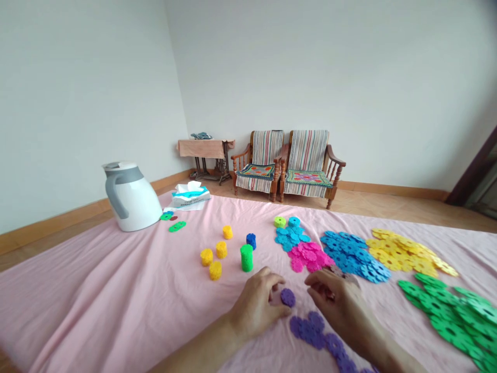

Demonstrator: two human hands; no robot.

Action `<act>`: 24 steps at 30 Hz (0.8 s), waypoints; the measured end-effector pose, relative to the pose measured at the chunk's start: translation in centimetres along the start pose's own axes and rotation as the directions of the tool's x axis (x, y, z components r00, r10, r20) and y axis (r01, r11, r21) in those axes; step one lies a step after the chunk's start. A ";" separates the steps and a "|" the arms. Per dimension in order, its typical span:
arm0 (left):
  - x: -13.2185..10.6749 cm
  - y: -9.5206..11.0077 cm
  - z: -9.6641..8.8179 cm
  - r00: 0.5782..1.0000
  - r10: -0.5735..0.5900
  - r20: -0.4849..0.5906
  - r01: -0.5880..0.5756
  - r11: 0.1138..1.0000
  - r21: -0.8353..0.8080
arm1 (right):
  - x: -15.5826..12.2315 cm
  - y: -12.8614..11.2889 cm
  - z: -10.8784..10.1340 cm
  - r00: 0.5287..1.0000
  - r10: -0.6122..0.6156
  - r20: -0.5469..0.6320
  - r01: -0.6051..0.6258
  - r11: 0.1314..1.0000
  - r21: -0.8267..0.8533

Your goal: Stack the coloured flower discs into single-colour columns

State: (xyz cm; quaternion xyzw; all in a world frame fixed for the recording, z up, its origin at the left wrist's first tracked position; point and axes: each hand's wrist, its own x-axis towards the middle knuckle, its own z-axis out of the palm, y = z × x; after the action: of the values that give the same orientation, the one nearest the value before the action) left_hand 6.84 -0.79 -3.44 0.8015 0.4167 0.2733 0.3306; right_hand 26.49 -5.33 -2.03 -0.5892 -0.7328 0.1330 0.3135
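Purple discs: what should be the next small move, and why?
Probably, move the right hand to the loose purple pile for another disc: the left hand has a purple disc between thumb and fingers, the right hand shows none, and a green stack stands nearby.

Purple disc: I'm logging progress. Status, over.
Left hand curved around purple disc, hold unclear. Right hand curled, apart. Loose purple pieces nearby. Nothing visible between right hand and disc.
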 end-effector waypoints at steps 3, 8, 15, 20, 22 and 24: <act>0.0 0.2 -0.1 1.000 0.008 0.011 -0.008 1.000 0.004 | -0.3 0.4 -1.4 0.983 0.030 0.179 -0.028 1.000 -0.014; 0.1 0.6 -0.2 0.999 0.030 0.019 -0.031 0.998 0.050 | -1.3 0.1 -2.3 0.942 0.045 0.332 -0.022 0.997 -0.073; 0.2 0.6 -0.1 0.999 0.036 0.016 -0.037 0.997 0.061 | -1.7 -0.6 -2.0 0.939 0.019 0.343 0.022 0.993 -0.116; 0.1 0.3 0.0 1.000 0.021 0.003 -0.021 0.999 0.038 | -1.2 -0.4 -2.2 0.949 0.068 0.307 -0.050 0.997 -0.067; 0.2 0.2 0.0 1.000 0.020 0.003 -0.020 0.999 0.030 | -0.7 -0.1 -2.1 0.954 0.109 0.281 -0.117 0.993 0.013; 0.2 0.2 -0.1 1.000 0.022 0.005 -0.022 0.999 0.027 | -0.1 0.1 -1.6 0.963 0.159 0.218 -0.191 0.973 0.132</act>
State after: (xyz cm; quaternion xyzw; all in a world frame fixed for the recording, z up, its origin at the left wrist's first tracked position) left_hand 7.00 -0.69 -3.21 0.8110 0.4108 0.2693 0.3177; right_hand 27.60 -5.69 -0.86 -0.6093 -0.6938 0.2758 0.2671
